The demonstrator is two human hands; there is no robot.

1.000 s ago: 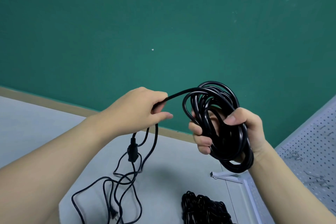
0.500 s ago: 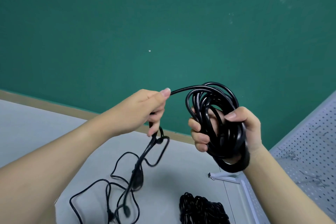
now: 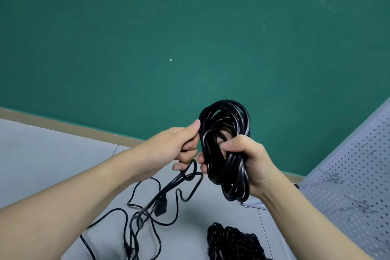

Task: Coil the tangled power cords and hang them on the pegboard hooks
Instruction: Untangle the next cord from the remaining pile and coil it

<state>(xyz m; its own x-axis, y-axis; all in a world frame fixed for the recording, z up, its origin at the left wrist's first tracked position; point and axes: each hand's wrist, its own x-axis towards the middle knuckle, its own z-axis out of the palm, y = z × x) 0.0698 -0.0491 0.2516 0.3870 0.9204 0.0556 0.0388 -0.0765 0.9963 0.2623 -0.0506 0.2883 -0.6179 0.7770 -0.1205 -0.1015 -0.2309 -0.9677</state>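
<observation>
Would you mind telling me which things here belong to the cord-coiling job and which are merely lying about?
Part of the job:
- coiled cord, gripped by the right hand
- left hand, feeding the loose cord
- pegboard
- pile of cords on the table

Lying about:
- white bracket

The left hand [image 3: 179, 148] swung in from well apart and closed right up against the coil [image 3: 226, 150], laying another loop onto it. The slack strand it had held out taut got shorter, and the loose cord [image 3: 168, 194] with its plug lifted higher off the table [image 3: 52, 154].
</observation>
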